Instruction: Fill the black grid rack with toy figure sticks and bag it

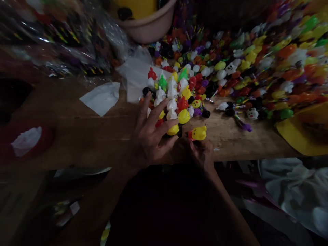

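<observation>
My left hand point(151, 135) rests with its fingers spread on the near left side of a tight cluster of small plastic animal-head toppers point(171, 104), in white, yellow, red and green. What the toppers sit on is mostly hidden under them. My right hand point(202, 153) is closed low at the table's front edge, gripping a topper with a yellow animal head point(199, 133) and a red part beside it. This piece lies just right of the cluster. The fingertips of my right hand are dim and partly hidden.
A large heap of similar colourful toppers point(246, 68) covers the back right. Near the right edge is a yellow curved object point(304, 130). Clear plastic bags point(64, 37) fill the back left, with a pink basin point(151, 25) behind. White paper point(101, 99) lies on the wooden table point(77, 136).
</observation>
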A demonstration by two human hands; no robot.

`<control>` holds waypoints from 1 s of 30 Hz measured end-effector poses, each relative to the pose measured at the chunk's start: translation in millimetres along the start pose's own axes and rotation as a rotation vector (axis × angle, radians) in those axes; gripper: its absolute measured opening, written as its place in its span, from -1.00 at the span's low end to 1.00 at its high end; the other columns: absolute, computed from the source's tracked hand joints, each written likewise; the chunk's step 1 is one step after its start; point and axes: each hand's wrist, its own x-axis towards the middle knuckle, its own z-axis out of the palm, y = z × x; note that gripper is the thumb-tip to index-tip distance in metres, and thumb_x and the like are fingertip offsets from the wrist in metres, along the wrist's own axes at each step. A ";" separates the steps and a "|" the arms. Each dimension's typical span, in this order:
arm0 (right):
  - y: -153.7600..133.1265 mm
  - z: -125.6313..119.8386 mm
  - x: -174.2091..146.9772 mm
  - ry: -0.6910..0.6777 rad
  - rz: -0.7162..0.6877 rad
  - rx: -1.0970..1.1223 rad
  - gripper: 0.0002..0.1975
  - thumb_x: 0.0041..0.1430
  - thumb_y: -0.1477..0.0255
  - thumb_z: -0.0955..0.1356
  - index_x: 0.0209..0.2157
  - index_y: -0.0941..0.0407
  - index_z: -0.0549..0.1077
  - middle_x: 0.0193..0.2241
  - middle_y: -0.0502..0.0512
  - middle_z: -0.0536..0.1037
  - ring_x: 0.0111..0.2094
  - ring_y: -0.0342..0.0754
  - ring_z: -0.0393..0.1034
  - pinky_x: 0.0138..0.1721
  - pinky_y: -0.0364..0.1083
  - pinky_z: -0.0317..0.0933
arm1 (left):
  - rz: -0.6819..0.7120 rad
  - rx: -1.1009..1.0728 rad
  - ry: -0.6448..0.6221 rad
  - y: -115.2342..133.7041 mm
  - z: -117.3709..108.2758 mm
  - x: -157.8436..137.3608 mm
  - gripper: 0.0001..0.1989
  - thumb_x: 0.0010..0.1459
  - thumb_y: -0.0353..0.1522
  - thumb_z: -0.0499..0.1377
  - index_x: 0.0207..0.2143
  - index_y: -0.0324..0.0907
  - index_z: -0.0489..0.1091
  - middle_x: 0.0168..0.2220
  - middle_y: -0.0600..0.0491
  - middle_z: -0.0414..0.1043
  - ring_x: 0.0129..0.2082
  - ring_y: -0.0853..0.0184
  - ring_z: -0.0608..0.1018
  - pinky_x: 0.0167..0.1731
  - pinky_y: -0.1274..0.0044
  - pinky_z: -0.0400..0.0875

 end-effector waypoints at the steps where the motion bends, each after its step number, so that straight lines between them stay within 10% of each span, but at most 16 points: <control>1: -1.7 3.3 1.5 0.021 -0.011 0.035 -0.79 0.23 0.26 0.38 -0.33 0.10 0.58 -0.39 0.11 0.59 -0.36 -0.01 0.47 -0.30 -0.06 0.38 | -0.006 0.006 -0.019 -1.6 2.2 -0.2 -0.70 0.20 -0.32 0.26 -0.01 -0.11 0.44 0.32 -0.11 0.22 0.45 -0.11 -0.03 0.35 -0.01 0.12; 14: -1.1 12.1 16.1 -0.062 -0.338 -0.082 -0.83 0.34 0.42 0.33 -0.28 0.08 0.58 -0.45 0.05 0.56 -0.42 -0.08 0.43 -0.39 -0.15 0.31 | -0.102 0.003 -0.065 2.7 5.4 -1.3 -0.72 0.20 -0.34 0.27 -0.03 -0.15 0.45 0.30 -0.13 0.27 0.43 -0.12 0.06 0.33 0.01 0.15; 22: 1.6 15.1 13.4 -0.074 -0.402 -0.042 -0.66 0.42 0.28 0.20 -0.28 0.09 0.53 -0.45 0.10 0.48 -0.43 -0.04 0.38 -0.46 -0.11 0.24 | -0.028 0.026 -0.215 16.7 1.6 30.5 -0.35 0.12 -0.13 0.34 0.21 -0.15 0.33 0.38 -0.13 0.12 0.43 -0.18 0.02 0.35 -0.05 0.02; 30: 10.5 19.5 19.7 -0.148 -0.326 -0.029 -0.73 0.32 0.34 0.25 -0.48 0.09 0.36 -0.46 0.06 0.39 -0.46 -0.10 0.29 -0.48 -0.14 0.18 | -0.035 0.021 -0.375 14.3 25.1 42.2 -0.57 0.19 -0.30 0.22 0.11 -0.19 0.43 0.31 -0.08 0.27 0.36 -0.05 0.25 0.35 0.00 0.05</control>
